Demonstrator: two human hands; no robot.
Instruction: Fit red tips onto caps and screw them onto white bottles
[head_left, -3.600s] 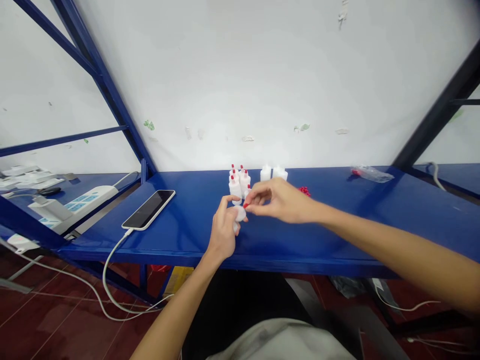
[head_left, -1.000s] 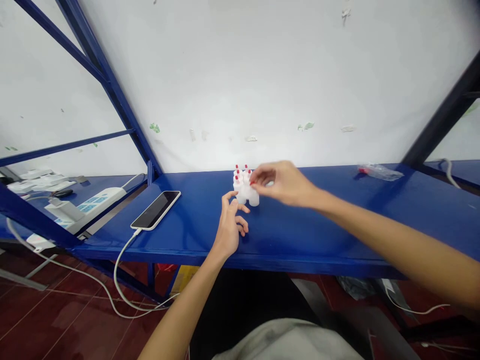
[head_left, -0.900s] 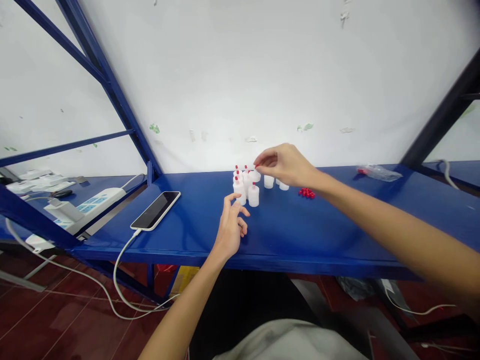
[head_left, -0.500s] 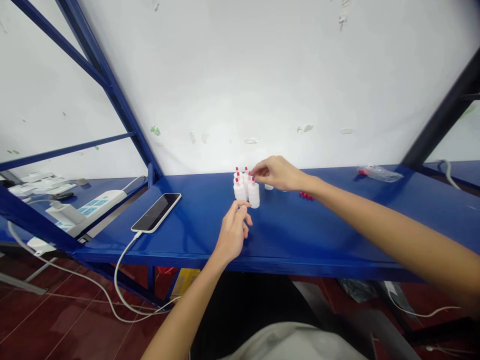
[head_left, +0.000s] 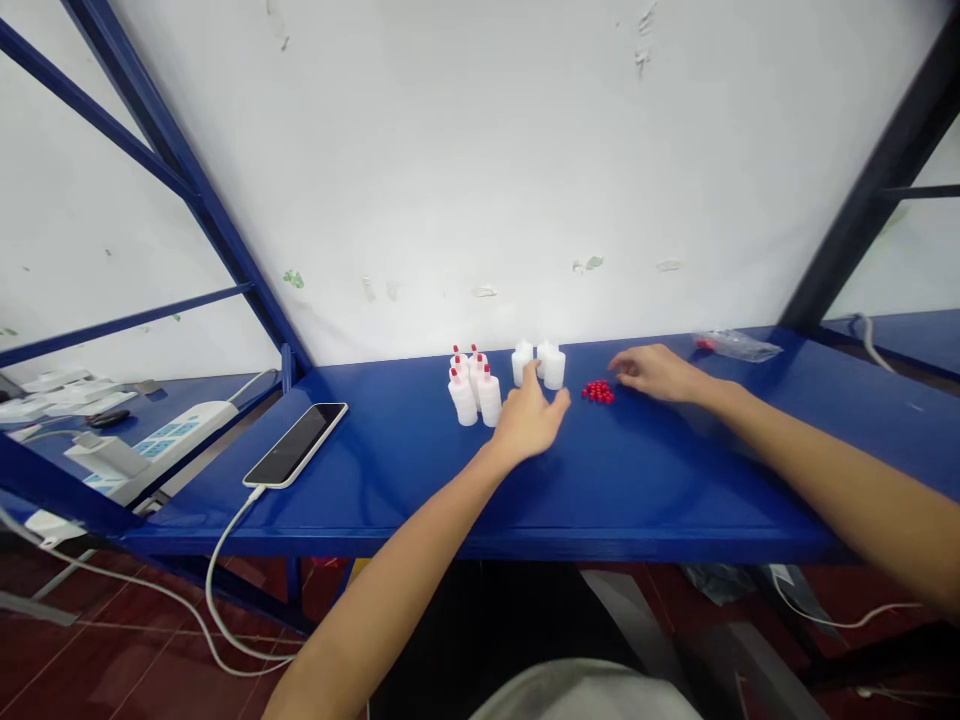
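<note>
Several white squeeze bottles with red caps (head_left: 490, 398) stand upright in a tight group on the blue table (head_left: 420, 470). To their right are several white bottles (head_left: 553, 368) that show no red caps. My left hand (head_left: 529, 415) reaches toward these uncapped bottles, thumb and fingers apart; it partly hides them, and I cannot tell whether it touches one. A small pile of loose red caps (head_left: 598, 391) lies right of the bottles. Just beside the pile, on its right, is my right hand (head_left: 656, 373), its fingers bent and apart, with nothing visible in them.
A phone (head_left: 297, 445) with a white charging cable (head_left: 217, 560) lies at the table's left. Farther left is a white power strip (head_left: 169, 445). A clear plastic bag (head_left: 739, 346) with something red inside rests at the back right. Blue frame posts (head_left: 225, 240) rise at both ends.
My right hand has left the red-capped bottles and moved right to the cap pile. My left hand has moved right and forward, toward the uncapped bottles. The view has shifted slightly.
</note>
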